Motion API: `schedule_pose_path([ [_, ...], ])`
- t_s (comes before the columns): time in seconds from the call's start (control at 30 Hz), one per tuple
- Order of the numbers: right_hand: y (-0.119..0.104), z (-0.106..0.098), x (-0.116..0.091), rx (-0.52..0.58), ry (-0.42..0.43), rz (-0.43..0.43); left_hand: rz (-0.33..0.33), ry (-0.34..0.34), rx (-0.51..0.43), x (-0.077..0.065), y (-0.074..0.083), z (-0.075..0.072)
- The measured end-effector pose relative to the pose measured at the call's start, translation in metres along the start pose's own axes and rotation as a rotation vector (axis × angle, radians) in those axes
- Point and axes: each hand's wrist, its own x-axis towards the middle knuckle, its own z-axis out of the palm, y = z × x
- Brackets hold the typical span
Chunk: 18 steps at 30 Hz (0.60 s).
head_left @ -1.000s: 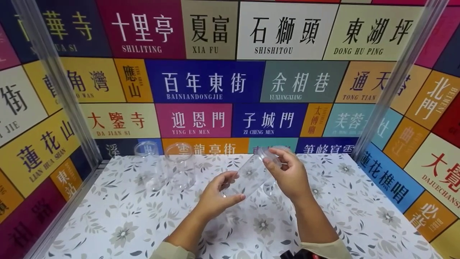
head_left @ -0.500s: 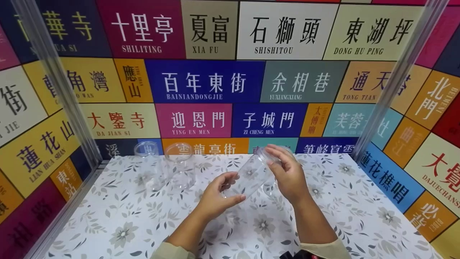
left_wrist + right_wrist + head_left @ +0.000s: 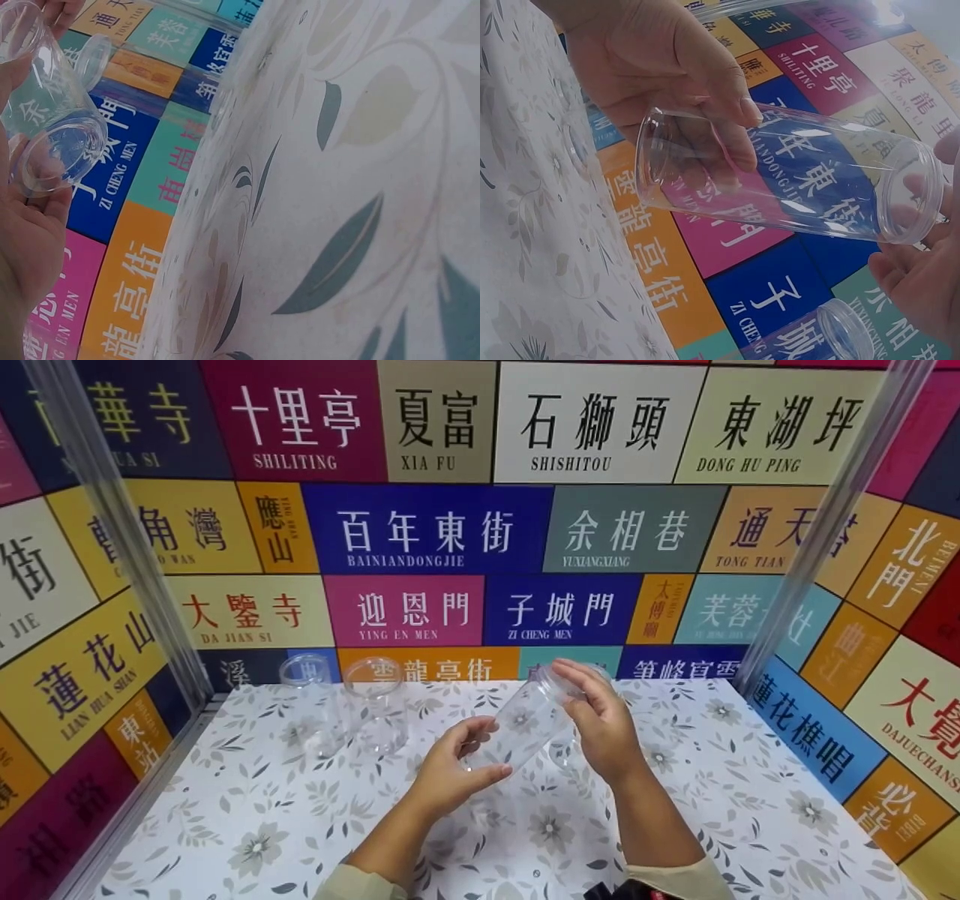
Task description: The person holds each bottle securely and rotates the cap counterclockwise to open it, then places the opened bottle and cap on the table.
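A clear plastic jar (image 3: 517, 727) is held tilted above the table, its rimmed end up and to the right. My left hand (image 3: 457, 761) grips the lower end, thumb on the near side and fingers curled round the far side. My right hand (image 3: 604, 727) holds the upper rim, its fingers laid over that end. In the right wrist view the jar (image 3: 795, 180) looks see-through and nothing shows inside; whether a lid sits on the rim I cannot tell. The left wrist view shows the jar's round base (image 3: 64, 157) beside the left hand (image 3: 30, 240).
Two more clear jars, one at far left (image 3: 311, 712) and one beside it (image 3: 375, 709), stand upright at the table's back left. Another clear jar (image 3: 566, 754) stands behind the right hand, partly hidden. A sign-covered wall (image 3: 424, 529) bounds the floral-patterned table (image 3: 255, 847).
My right hand's fingers have shifted from pinching the jar's rim to lying further over its upper end. The left hand and the jar have barely moved.
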Motion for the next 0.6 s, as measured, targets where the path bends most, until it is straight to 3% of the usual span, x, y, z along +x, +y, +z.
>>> schedule_pose_path([
  [0.2,0.0039,-0.0007,0.0012,-0.065,0.046,-0.037,0.002,0.001,0.006,-0.0005,0.0,0.0005],
  [0.6,-0.0018,-0.0021,0.003,-0.182,0.095,0.114,0.007,-0.004,0.0,-0.0002,0.0009,0.0012],
])
